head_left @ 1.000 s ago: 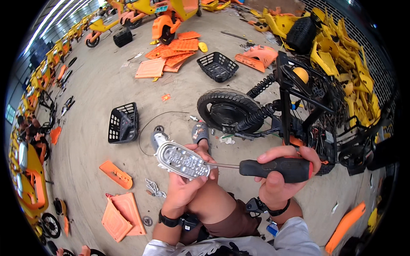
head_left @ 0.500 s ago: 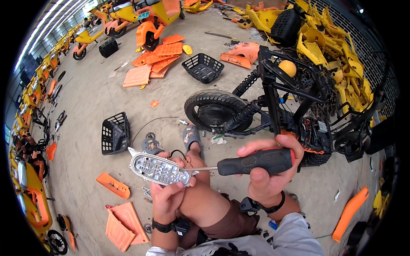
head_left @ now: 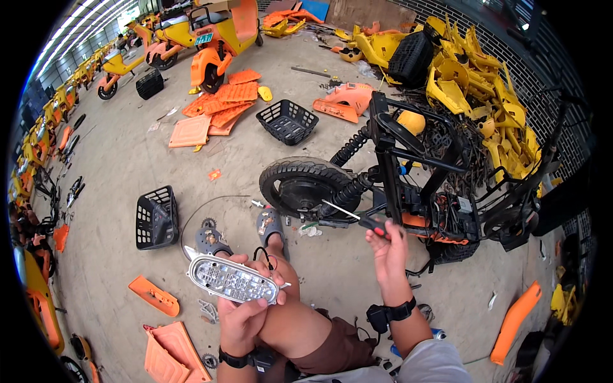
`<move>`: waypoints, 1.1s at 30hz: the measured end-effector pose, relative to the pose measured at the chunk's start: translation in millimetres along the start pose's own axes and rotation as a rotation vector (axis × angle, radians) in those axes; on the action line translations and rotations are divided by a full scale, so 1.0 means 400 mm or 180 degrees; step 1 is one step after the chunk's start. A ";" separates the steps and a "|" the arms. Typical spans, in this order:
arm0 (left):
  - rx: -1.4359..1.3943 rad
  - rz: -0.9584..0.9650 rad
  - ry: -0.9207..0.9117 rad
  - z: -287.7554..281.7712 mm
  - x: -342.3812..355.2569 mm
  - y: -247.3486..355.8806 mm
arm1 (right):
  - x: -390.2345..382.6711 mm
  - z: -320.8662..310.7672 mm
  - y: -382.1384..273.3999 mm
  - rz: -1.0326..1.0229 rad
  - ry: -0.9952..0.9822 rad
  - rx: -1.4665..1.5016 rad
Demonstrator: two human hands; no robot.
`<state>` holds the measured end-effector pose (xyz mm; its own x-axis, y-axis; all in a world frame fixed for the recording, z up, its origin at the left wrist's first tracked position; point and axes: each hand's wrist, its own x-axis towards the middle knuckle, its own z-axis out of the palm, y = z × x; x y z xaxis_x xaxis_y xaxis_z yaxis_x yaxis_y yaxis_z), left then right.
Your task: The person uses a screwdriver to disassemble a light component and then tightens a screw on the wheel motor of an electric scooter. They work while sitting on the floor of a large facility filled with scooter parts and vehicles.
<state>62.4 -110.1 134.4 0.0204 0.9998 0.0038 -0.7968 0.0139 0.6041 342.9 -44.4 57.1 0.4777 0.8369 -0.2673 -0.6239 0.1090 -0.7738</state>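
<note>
My left hand grips an oval silver lamp with rows of shiny reflector cells, thumb over its near rim and fingers behind. A short black wire shows just past its far edge. Away to the right, my raised right hand is closed on a screwdriver with a black and red handle. Its thin shaft points up and left, clear of the lamp, and overlaps the view of the stripped scooter's rear wheel; whether it touches anything there I cannot tell, but it looks nearer to me.
The stripped scooter frame stands ahead on the right. Black baskets and orange panels lie about the concrete floor. Yellow body parts are heaped at the far right. Scooters stand at the far left.
The screwdriver has come off the lamp and swung away to the right, its shaft now tilted upward. My left hand still holds the lamp. The whole view has shifted slightly.
</note>
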 end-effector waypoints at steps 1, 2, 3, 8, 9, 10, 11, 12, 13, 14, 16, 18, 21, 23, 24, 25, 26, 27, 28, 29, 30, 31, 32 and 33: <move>-0.0022 -0.0013 -0.0019 0.001 -0.001 -0.001 | 0.023 -0.059 0.029 0.0466 0.0174 0.0327; -0.0018 -0.0003 -0.0023 0.001 -0.001 -0.001 | 0.043 -0.111 0.058 0.0930 0.0339 0.0648; -0.0011 0.0005 -0.0024 -0.001 -0.001 0.000 | 0.048 -0.149 0.087 0.1093 0.0462 0.0787; 0.0014 0.0018 0.0039 0.003 -0.005 0.001 | 0.059 -0.282 0.203 0.1501 0.0888 0.1300; 0.0018 0.0021 0.0032 0.002 -0.006 0.001 | 0.061 -0.299 0.220 0.1455 0.0957 0.1324; 0.0019 0.0030 0.0026 0.001 -0.005 0.000 | 0.061 -0.305 0.233 0.1493 0.0983 0.1389; 0.0020 0.0040 0.0020 0.000 -0.005 0.000 | 0.061 -0.309 0.247 0.1532 0.1009 0.1454; 0.0024 0.0040 0.0016 0.000 -0.004 0.001 | 0.061 -0.315 0.259 0.1570 0.1033 0.1519; 0.0027 0.0046 0.0017 0.001 -0.003 0.001 | 0.056 -0.311 0.265 0.1630 0.0981 0.1605; 0.0030 0.0054 0.0018 0.001 -0.003 0.002 | 0.050 -0.306 0.271 0.1717 0.1006 0.1677; 0.0047 0.0076 -0.0006 -0.001 -0.005 0.002 | 0.042 -0.300 0.281 0.1892 0.1054 0.1822; 0.0052 0.0083 -0.0016 -0.004 -0.006 0.003 | 0.035 -0.297 0.287 0.2087 0.0841 0.1823; 0.0034 0.0064 -0.0015 -0.007 -0.007 0.005 | 0.028 -0.295 0.293 0.2396 0.0354 0.1481; 0.0015 0.0051 -0.0020 -0.007 -0.007 0.006 | 0.025 -0.296 0.299 0.2547 -0.0075 0.0999; 0.0015 0.0047 -0.0025 -0.008 -0.006 0.006 | 0.026 -0.295 0.302 0.2618 -0.0128 0.0828; 0.0012 0.0043 -0.0032 -0.009 -0.006 0.005 | 0.031 -0.296 0.307 0.2685 -0.0182 0.0655; 0.0008 0.0039 -0.0040 -0.010 -0.006 0.005 | 0.035 -0.298 0.312 0.2750 -0.0235 0.0482; 0.0014 0.0035 -0.0046 -0.010 -0.006 0.006 | 0.038 -0.299 0.318 0.2744 -0.0238 0.0424; 0.0018 0.0034 -0.0051 -0.010 -0.006 0.007 | 0.042 -0.300 0.325 0.2738 -0.0245 0.0363; 0.0023 0.0034 -0.0056 -0.010 -0.007 0.007 | 0.047 -0.301 0.331 0.2732 -0.0251 0.0301; -0.0026 0.0051 -0.0136 -0.014 -0.007 0.007 | 0.053 -0.302 0.336 0.2751 -0.0236 0.0300; -0.0070 0.0071 -0.0216 -0.023 -0.006 0.007 | 0.058 -0.303 0.343 0.2772 -0.0224 0.0300; -0.0115 0.0090 -0.0296 -0.029 -0.006 0.007 | 0.062 -0.304 0.348 0.2792 -0.0212 0.0301; -0.0121 0.0096 -0.0310 -0.029 -0.005 0.007 | 0.066 -0.307 0.352 0.2781 -0.0201 0.0316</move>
<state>53.0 -111.9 126.7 0.0531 0.9936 0.1001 -0.8202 -0.0137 0.5720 343.6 -72.8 -129.6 -0.2287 0.6705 -0.7057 -0.8025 -0.5403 -0.2532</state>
